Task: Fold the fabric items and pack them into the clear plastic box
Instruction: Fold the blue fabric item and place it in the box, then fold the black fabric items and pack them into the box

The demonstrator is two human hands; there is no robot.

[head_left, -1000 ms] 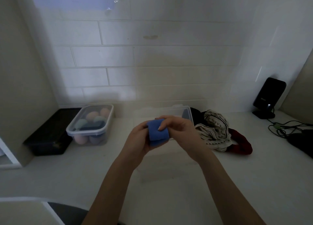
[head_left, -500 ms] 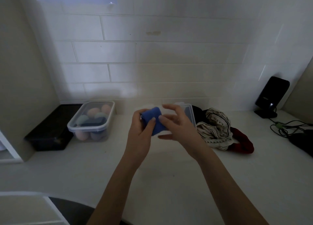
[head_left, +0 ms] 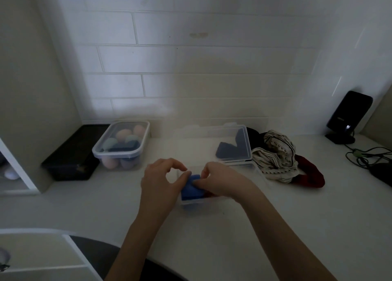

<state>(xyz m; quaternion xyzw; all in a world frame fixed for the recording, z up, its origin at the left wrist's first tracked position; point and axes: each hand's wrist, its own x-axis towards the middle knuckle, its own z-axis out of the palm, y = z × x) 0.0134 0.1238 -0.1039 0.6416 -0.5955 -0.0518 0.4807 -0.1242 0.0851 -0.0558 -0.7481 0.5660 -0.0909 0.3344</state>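
In the clear plastic box (head_left: pixel 192 202), a folded blue cloth (head_left: pixel 191 190) is pinched by both hands (head_left: pixel 210 180); seating it flat is judged next.

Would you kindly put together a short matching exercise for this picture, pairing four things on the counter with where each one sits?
Things:
1. blue folded cloth
2. striped fabric
3. lidded tub of pastel items
4. black device on a stand

Places:
A. far right, against the wall
B. left, beside a black tray
C. between both hands, in the near clear box
D. heaped right of the open clear box

Pairs: 1-C, 2-D, 3-B, 4-A
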